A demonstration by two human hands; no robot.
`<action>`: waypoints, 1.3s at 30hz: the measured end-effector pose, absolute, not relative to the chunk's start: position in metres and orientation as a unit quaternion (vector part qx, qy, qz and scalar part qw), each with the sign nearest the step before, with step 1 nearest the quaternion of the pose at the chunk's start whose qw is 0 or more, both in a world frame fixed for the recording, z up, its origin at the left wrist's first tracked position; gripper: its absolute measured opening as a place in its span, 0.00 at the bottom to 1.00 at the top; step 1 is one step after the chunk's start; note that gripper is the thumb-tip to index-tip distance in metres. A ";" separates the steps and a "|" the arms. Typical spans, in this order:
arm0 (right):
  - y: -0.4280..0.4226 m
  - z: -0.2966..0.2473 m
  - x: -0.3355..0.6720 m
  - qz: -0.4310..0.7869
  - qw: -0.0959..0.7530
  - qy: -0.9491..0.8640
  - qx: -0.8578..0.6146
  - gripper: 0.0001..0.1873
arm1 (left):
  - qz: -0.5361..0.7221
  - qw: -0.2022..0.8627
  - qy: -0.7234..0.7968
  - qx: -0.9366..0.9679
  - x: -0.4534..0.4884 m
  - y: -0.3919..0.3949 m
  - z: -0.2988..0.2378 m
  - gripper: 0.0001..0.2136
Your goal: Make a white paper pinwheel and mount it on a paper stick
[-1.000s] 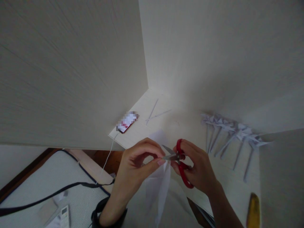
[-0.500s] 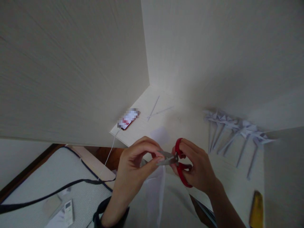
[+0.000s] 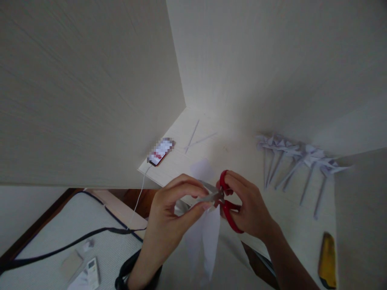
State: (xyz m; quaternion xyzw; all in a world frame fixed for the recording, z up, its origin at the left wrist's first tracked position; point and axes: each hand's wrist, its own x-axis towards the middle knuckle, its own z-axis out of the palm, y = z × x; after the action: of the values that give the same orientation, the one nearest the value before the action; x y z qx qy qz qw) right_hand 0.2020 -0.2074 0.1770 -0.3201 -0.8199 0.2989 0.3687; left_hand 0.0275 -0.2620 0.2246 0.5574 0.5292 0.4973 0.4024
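Observation:
My right hand grips red-handled scissors, their metal blades parted and pointing left towards my other hand. Between thumb and fingertips, my left hand pinches a piece of white paper that hangs down below the blades in two flaps. The paper's top edge lies at the blades, partly hidden by my fingers. On the desk just behind the scissors lies a small pale paper square.
Several white folded-paper pieces on thin sticks lean along the right wall. Two thin paper sticks lie near the corner. A phone with a white cable sits at the desk's left edge. A yellow-and-black object is at lower right.
The scissor blades have spread wider apart. The hanging paper has shifted right and now shows two separate flaps below my hands. Both hands stay close together.

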 end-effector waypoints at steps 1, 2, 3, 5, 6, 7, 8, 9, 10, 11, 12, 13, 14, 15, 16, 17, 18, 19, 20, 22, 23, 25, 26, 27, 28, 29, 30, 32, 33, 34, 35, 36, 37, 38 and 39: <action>-0.208 0.177 0.202 0.299 0.366 -0.824 -0.312 0.07 | 0.496 0.398 0.533 0.558 0.028 -0.262 0.225 0.07; -0.209 0.177 0.201 0.298 0.364 -0.827 -0.306 0.09 | 0.494 0.395 0.537 0.558 0.027 -0.263 0.226 0.07; -0.210 0.176 0.201 0.296 0.365 -0.829 -0.303 0.10 | 0.493 0.392 0.540 0.559 0.027 -0.263 0.226 0.07; -0.210 0.176 0.202 0.287 0.368 -0.832 -0.301 0.13 | 0.493 0.390 0.541 0.559 0.027 -0.264 0.228 0.07; -0.210 0.176 0.202 0.281 0.371 -0.832 -0.300 0.14 | 0.494 0.389 0.540 0.559 0.027 -0.264 0.228 0.07; -0.210 0.176 0.203 0.275 0.374 -0.833 -0.299 0.14 | 0.495 0.389 0.540 0.558 0.027 -0.264 0.229 0.07; -0.210 0.176 0.203 0.268 0.377 -0.835 -0.299 0.14 | 0.497 0.389 0.539 0.558 0.028 -0.264 0.229 0.06; -0.209 0.176 0.203 0.261 0.380 -0.836 -0.297 0.15 | 0.499 0.388 0.538 0.558 0.028 -0.264 0.230 0.06; -0.209 0.176 0.203 0.255 0.384 -0.837 -0.295 0.14 | 0.500 0.387 0.538 0.558 0.029 -0.264 0.230 0.06; -0.209 0.176 0.203 0.250 0.388 -0.837 -0.294 0.14 | 0.500 0.385 0.539 0.558 0.029 -0.263 0.230 0.05; -0.209 0.176 0.203 0.247 0.391 -0.837 -0.294 0.14 | 0.501 0.383 0.539 0.558 0.030 -0.263 0.230 0.05; -0.209 0.176 0.203 0.245 0.390 -0.836 -0.297 0.15 | 0.501 0.383 0.540 0.558 0.030 -0.262 0.231 0.05; -0.210 0.176 0.203 0.245 0.389 -0.836 -0.301 0.15 | 0.500 0.384 0.541 0.557 0.030 -0.262 0.231 0.05; -0.210 0.176 0.203 0.244 0.386 -0.835 -0.306 0.15 | 0.500 0.385 0.543 0.554 0.031 -0.262 0.231 0.04; -0.210 0.176 0.203 0.244 0.383 -0.835 -0.310 0.16 | 0.499 0.386 0.545 0.552 0.031 -0.261 0.231 0.04; -0.211 0.176 0.203 0.245 0.380 -0.835 -0.313 0.16 | 0.498 0.386 0.548 0.551 0.030 -0.261 0.232 0.04; -0.211 0.175 0.203 0.247 0.379 -0.835 -0.313 0.16 | 0.497 0.386 0.550 0.549 0.030 -0.261 0.232 0.04; -0.212 0.175 0.203 0.250 0.381 -0.834 -0.312 0.16 | 0.497 0.385 0.551 0.549 0.030 -0.262 0.232 0.04; -0.212 0.175 0.203 0.254 0.382 -0.832 -0.312 0.16 | 0.497 0.384 0.551 0.550 0.030 -0.262 0.231 0.04; -0.213 0.175 0.202 0.265 0.385 -0.827 -0.313 0.16 | 0.497 0.385 0.547 0.553 0.029 -0.262 0.231 0.05; -0.213 0.175 0.202 0.270 0.387 -0.824 -0.314 0.16 | 0.497 0.386 0.545 0.554 0.029 -0.263 0.230 0.05; -0.214 0.176 0.201 0.273 0.392 -0.819 -0.317 0.17 | 0.498 0.386 0.544 0.554 0.029 -0.263 0.230 0.06; -0.214 0.176 0.200 0.272 0.394 -0.819 -0.318 0.17 | 0.498 0.386 0.543 0.554 0.029 -0.263 0.230 0.07; -0.214 0.176 0.200 0.269 0.396 -0.818 -0.319 0.17 | 0.498 0.387 0.543 0.554 0.029 -0.264 0.230 0.07; -0.214 0.177 0.200 0.266 0.398 -0.818 -0.319 0.17 | 0.499 0.389 0.543 0.553 0.029 -0.264 0.230 0.07; -0.214 0.176 0.199 0.263 0.400 -0.818 -0.320 0.16 | 0.499 0.390 0.543 0.551 0.029 -0.264 0.230 0.07; -0.214 0.176 0.199 0.262 0.402 -0.817 -0.319 0.16 | 0.499 0.390 0.544 0.551 0.029 -0.264 0.230 0.07; -0.214 0.176 0.199 0.262 0.406 -0.815 -0.319 0.16 | 0.498 0.389 0.545 0.551 0.029 -0.265 0.230 0.07; -0.214 0.175 0.199 0.259 0.408 -0.815 -0.320 0.15 | 0.498 0.388 0.547 0.550 0.030 -0.265 0.230 0.08; -0.214 0.175 0.199 0.254 0.411 -0.814 -0.321 0.15 | 0.497 0.386 0.549 0.550 0.030 -0.265 0.229 0.08; -0.214 0.175 0.199 0.247 0.414 -0.815 -0.323 0.14 | 0.495 0.385 0.552 0.550 0.030 -0.265 0.229 0.08; -0.214 0.174 0.198 0.237 0.416 -0.816 -0.325 0.14 | 0.494 0.382 0.556 0.548 0.031 -0.265 0.229 0.08; -0.214 0.174 0.198 0.227 0.416 -0.817 -0.328 0.14 | 0.493 0.378 0.562 0.546 0.031 -0.265 0.230 0.09; -0.214 0.174 0.198 0.217 0.416 -0.818 -0.333 0.13 | 0.492 0.372 0.568 0.544 0.031 -0.265 0.230 0.09; -0.214 0.174 0.198 0.208 0.416 -0.818 -0.337 0.13 | 0.491 0.366 0.575 0.543 0.032 -0.265 0.230 0.09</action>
State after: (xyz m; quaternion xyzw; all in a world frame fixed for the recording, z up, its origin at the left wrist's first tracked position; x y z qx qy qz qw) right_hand 0.1985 -0.2141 0.1744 -0.3368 -0.8185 0.2084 0.4162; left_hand 0.0315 -0.2649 0.2303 0.5426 0.5753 0.4909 0.3657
